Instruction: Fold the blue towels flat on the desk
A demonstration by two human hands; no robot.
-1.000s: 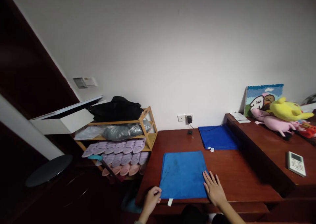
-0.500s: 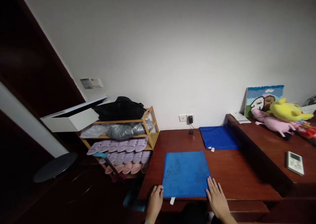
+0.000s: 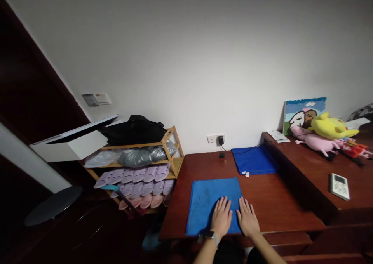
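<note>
A light blue square cloth (image 3: 204, 202) lies flat near the front edge of the reddish-brown table (image 3: 279, 194). Flat on its right part rests my left hand (image 3: 221, 216), palm down, fingers extended, with a watch at the wrist. My right hand (image 3: 248, 219) is spread beside it, over the cloth's right edge and the wood. Both hands hold nothing. Farther back, a darker blue folded cloth (image 3: 253, 161) with small white tags lies by the raised right-hand surface.
A wooden rack (image 3: 174, 151) at the left carries a black bag (image 3: 135, 131), wrapped items and several slippers. On the raised surface (image 3: 309, 165) are plush toys (image 3: 332, 126), a picture (image 3: 304, 114) and a white device (image 3: 340, 186). A charger (image 3: 220, 140) sits in the wall socket.
My left hand has moved right from the cloth's left front corner onto its right part, and its fingers have straightened. My right hand stays near the right edge. The view has shifted slightly.
</note>
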